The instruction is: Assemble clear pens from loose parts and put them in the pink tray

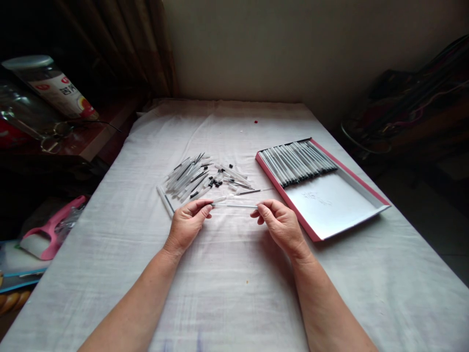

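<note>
A slim, pale pen refill (242, 206) stretches level between my two hands, above the table. My left hand (188, 220) pinches its left end between thumb and fingertips, where a small dark part shows. At the other end, the thumb and forefinger of my right hand (280, 225) are closed on the whitish tube. Just beyond my left hand lies a loose pile of clear pen barrels and refills (186, 176). Small black pen caps or plugs (216, 183) are scattered at its right side. A single dark refill (249, 191) rests behind the held one.
Right of my hands sits a shallow pink-edged box lid (315, 237) with a row of pens with black ends (300, 161) in its far half. A pale cloth (227, 293) covers the table. A side table at left bears a labelled jar (60, 93); a pink-handled object (54, 230) lies below.
</note>
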Demonstrator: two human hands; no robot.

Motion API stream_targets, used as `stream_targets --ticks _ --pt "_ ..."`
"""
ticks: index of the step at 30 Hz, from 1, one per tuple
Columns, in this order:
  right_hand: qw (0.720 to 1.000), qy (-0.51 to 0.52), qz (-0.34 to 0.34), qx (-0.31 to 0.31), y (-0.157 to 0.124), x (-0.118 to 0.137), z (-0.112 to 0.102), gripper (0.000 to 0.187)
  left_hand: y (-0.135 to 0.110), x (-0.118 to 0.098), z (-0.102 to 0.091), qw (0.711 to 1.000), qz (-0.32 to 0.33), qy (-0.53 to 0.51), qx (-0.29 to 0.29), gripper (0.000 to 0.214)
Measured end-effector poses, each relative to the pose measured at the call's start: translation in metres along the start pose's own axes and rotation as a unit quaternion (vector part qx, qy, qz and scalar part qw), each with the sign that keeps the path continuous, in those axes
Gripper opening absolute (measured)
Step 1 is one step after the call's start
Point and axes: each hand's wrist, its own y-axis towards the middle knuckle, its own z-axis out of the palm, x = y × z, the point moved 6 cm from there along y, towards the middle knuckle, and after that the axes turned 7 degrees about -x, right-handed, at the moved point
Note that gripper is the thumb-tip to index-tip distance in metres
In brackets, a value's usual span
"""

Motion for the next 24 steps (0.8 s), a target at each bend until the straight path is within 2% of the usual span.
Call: stream_targets --ticks 5,8,11,14,18,24 --pt "1.000 -0.010 0.007 -0.009 0.001 -0.003 -0.001 0.036 0.000 0.000 0.000 1.000 0.004 0.000 0.007 0.039" --pt "0.995 0.075 0.049 -0.034 0.001 -0.005 0.000 0.034 0.000 -0.002 0.001 1.000 0.020 0.008 0.015 0.034" --pt "0.975 0.193 0.103 -0.036 0.000 -0.007 0.008 0.039 -0.003 -0.006 0.005 0.997 0.051 0.037 0.033 0.027" --pt "0.966 0.228 0.124 -0.018 -0.004 -0.007 0.019 0.037 -0.008 -0.008 0.012 0.992 0.082 0.071 0.060 0.022" --pt "0.983 0.162 0.079 -0.020 -0.006 -0.003 0.021 0.034 -0.010 -0.009 0.015 0.988 0.103 0.088 0.076 0.021" --pt "0.992 0.054 -0.021 -0.110 -0.003 0.002 0.000 0.032 -0.006 -0.005 0.010 0.991 0.097 0.072 0.058 0.027"
